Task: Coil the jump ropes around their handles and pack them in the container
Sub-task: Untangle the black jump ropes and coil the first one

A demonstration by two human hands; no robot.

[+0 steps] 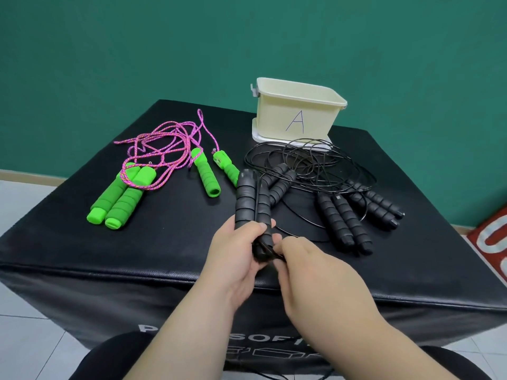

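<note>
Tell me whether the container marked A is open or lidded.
Open: the container shows a bare rim and inner wall, with no lid on top. What it holds is hidden.

Even, soft overhead light — faint shadows, mild sheen on the black box point(82, 242), wide-angle bending at edges.

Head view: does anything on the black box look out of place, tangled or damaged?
Nothing looks damaged or spilled. The black cords lie in one tangled heap in front of the container, and the pink ropes sprawl loosely over the green handles. That fits ropes not yet coiled.
</note>
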